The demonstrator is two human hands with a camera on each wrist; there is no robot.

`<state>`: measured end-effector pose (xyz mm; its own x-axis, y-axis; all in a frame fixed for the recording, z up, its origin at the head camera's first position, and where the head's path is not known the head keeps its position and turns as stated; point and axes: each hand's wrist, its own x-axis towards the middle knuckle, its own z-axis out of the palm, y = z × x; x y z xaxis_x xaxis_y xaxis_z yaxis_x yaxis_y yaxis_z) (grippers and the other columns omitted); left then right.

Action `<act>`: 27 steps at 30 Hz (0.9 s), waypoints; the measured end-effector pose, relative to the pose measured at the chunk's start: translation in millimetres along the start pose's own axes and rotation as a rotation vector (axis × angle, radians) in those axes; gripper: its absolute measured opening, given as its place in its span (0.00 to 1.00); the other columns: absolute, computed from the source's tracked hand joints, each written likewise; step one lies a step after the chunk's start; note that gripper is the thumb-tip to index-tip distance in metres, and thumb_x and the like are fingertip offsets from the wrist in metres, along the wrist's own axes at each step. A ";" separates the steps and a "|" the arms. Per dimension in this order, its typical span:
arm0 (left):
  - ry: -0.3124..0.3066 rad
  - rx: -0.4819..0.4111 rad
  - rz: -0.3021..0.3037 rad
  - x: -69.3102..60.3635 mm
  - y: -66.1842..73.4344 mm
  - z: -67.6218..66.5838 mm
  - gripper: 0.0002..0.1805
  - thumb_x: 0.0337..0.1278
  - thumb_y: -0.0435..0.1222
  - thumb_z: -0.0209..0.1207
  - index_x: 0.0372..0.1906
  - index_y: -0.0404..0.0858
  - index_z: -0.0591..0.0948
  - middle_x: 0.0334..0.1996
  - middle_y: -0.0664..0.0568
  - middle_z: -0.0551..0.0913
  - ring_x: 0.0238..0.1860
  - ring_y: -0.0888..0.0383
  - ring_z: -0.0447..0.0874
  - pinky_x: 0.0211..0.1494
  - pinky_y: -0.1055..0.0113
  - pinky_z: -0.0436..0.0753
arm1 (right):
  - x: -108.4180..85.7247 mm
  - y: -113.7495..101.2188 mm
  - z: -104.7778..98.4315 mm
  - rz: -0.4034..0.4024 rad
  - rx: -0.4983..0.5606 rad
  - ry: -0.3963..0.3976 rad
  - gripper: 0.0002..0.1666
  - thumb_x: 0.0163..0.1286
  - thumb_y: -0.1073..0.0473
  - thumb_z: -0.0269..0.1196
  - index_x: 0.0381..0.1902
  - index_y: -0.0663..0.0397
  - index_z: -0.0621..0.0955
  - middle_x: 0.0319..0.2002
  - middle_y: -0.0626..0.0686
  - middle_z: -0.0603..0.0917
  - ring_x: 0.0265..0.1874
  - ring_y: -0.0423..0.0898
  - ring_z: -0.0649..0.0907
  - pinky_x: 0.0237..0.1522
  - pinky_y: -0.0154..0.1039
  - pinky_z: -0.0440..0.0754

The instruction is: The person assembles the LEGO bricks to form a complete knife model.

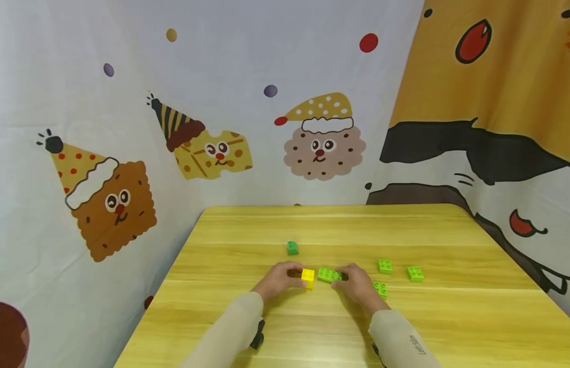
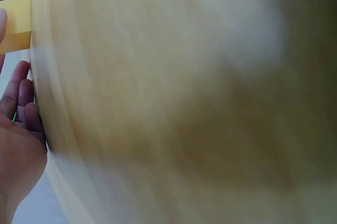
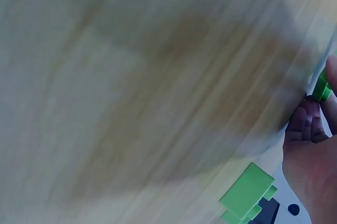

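My left hand (image 1: 279, 281) pinches a yellow toy building brick (image 1: 308, 278) between thumb and fingers, near the middle of the wooden table. Just right of it, a longer light green studded brick (image 1: 329, 275) is gripped at its right end by my right hand (image 1: 359, 287). A small gap separates the two bricks. In the left wrist view, the yellow brick (image 2: 16, 22) shows at the left edge, partly behind the thumb. The right wrist view catches only a bit of the held green brick (image 3: 320, 87) at its right edge.
A darker green brick (image 1: 292, 248) lies beyond my left hand. Two square light green bricks (image 1: 384, 266) (image 1: 415, 274) sit to the right, and another light green brick (image 1: 380, 289) is partly hidden behind my right wrist. A printed cloth (image 1: 248, 66) hangs behind the table (image 1: 312, 225).
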<state>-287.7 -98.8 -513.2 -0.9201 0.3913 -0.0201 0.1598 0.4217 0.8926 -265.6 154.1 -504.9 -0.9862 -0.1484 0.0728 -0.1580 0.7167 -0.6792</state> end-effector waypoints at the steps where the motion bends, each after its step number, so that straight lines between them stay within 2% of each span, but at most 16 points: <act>1: 0.004 0.000 -0.001 0.5 1.6 1.0 0.19 0.55 0.39 0.71 0.53 0.43 0.84 0.50 0.55 0.82 0.52 0.54 0.79 0.57 0.57 0.78 | 0.7 0.5 0.0 0.013 0.009 0.002 0.22 0.62 0.61 0.71 0.53 0.64 0.83 0.48 0.57 0.82 0.50 0.57 0.80 0.55 0.57 0.76; 7: 0.025 -0.006 0.011 2.7 13.1 9.3 0.19 0.53 0.36 0.72 0.51 0.39 0.84 0.46 0.52 0.81 0.46 0.54 0.77 0.52 0.57 0.78 | 3.2 -2.0 -3.7 0.038 0.063 0.017 0.22 0.65 0.59 0.69 0.55 0.64 0.82 0.47 0.57 0.83 0.46 0.53 0.81 0.49 0.52 0.80; 11: 0.045 -0.004 0.026 6.0 14.2 16.6 0.18 0.52 0.36 0.73 0.49 0.40 0.86 0.44 0.52 0.82 0.43 0.56 0.77 0.50 0.58 0.79 | 4.8 -4.4 -10.8 0.029 0.080 0.026 0.24 0.67 0.57 0.68 0.57 0.65 0.80 0.47 0.57 0.82 0.44 0.52 0.81 0.42 0.48 0.82; 13: 0.051 -0.001 0.026 7.2 14.1 19.3 0.17 0.52 0.37 0.73 0.48 0.42 0.86 0.43 0.52 0.82 0.42 0.56 0.77 0.49 0.58 0.79 | 6.4 -4.3 -13.8 0.033 0.091 0.023 0.25 0.68 0.56 0.68 0.58 0.64 0.80 0.47 0.57 0.82 0.45 0.52 0.81 0.43 0.48 0.81; 20: 0.059 0.044 0.022 6.6 16.5 23.0 0.18 0.53 0.38 0.73 0.49 0.42 0.86 0.43 0.48 0.81 0.41 0.57 0.75 0.47 0.59 0.78 | 10.9 -11.6 -20.3 0.013 0.123 0.000 0.24 0.68 0.54 0.67 0.59 0.57 0.81 0.54 0.57 0.81 0.52 0.56 0.79 0.53 0.58 0.77; 27: 0.071 0.079 0.019 5.7 17.8 23.6 0.13 0.53 0.41 0.73 0.44 0.44 0.87 0.42 0.50 0.80 0.42 0.57 0.74 0.50 0.55 0.75 | 11.9 -17.8 -17.8 -0.014 0.194 -0.064 0.20 0.66 0.57 0.69 0.55 0.52 0.84 0.52 0.51 0.82 0.52 0.53 0.77 0.54 0.57 0.75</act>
<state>-281.7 -69.7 -508.2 -0.9391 0.3424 0.0308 0.2027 0.4793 0.8539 -275.4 151.7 -479.0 -0.9780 -0.2047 0.0412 -0.1535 0.5709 -0.8066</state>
